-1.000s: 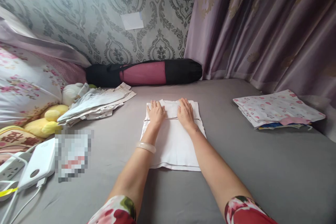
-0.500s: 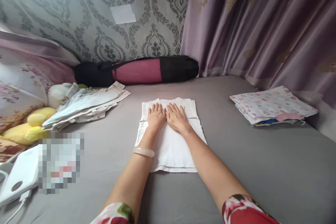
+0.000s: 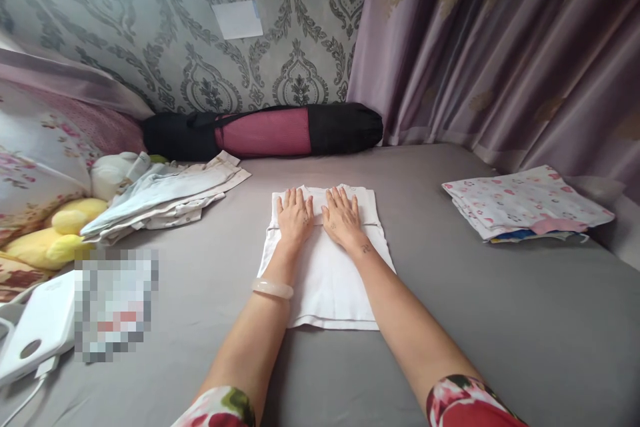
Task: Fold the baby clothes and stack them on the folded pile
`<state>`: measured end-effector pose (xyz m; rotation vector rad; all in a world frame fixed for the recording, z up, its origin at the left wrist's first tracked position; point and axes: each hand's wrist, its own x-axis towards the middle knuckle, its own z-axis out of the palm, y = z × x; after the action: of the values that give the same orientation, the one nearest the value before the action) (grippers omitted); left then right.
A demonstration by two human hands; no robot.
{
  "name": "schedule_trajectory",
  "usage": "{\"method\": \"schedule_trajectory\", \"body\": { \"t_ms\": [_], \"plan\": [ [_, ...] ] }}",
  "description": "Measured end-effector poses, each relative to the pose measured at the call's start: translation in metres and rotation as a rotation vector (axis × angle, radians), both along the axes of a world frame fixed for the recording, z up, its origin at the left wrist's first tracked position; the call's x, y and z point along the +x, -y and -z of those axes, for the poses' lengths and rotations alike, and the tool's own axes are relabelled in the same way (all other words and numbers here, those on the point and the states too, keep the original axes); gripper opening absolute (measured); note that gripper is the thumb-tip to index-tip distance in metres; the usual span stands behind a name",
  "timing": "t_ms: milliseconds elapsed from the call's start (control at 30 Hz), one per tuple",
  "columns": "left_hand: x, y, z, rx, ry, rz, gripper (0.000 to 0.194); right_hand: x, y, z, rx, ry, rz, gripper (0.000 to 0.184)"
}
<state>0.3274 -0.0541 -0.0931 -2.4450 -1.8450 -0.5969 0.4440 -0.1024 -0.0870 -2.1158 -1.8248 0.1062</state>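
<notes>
A white shirt (image 3: 334,287) lies on the grey bed sheet (image 3: 430,227) in front of me, its sides folded in and its neckline at the far end. My left hand (image 3: 296,215) rests flat on the upper left of the shirt, fingers stretched away from me. On the upper right, my right hand (image 3: 344,217) presses palm down with its fingers spread. Neither hand grips the cloth. Fabric shows between the two hands. A pale bangle (image 3: 273,289) circles my left wrist.
Folded light clothes (image 3: 170,193) lie at the left beside a yellow plush toy (image 3: 65,230). A white power bank (image 3: 40,327) with a cable sits near left. Patterned folded cloth (image 3: 525,200) lies right. A black and pink long bag (image 3: 265,132) rests along the wall.
My hands have slid apart over the shirt, the left one leftward and the right one rightward, widening the gap between them. The shirt stays flat.
</notes>
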Motion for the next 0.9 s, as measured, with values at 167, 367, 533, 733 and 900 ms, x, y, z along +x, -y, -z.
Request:
{"method": "schedule_trajectory", "body": {
  "t_ms": [167,367,533,733,900],
  "plan": [
    [-0.005,-0.001,-0.001,-0.186,-0.066,-0.048,0.063,0.002,-0.001,0.006,-0.083,0.001,0.022,0.058],
    [-0.006,-0.003,0.001,-0.197,-0.078,-0.042,0.064,0.002,0.000,0.004,-0.097,-0.003,0.015,0.058],
    [-0.007,-0.004,0.001,-0.099,-0.021,-0.049,0.060,0.004,0.000,0.002,-0.078,-0.046,0.030,0.058],
    [-0.008,-0.003,0.000,-0.003,0.034,-0.084,0.060,0.009,-0.001,0.005,-0.013,-0.030,0.128,0.060],
    [-0.011,-0.003,0.005,-0.107,-0.057,-0.081,0.062,0.011,-0.001,0.007,-0.082,-0.037,0.145,0.060]
  ]
}}
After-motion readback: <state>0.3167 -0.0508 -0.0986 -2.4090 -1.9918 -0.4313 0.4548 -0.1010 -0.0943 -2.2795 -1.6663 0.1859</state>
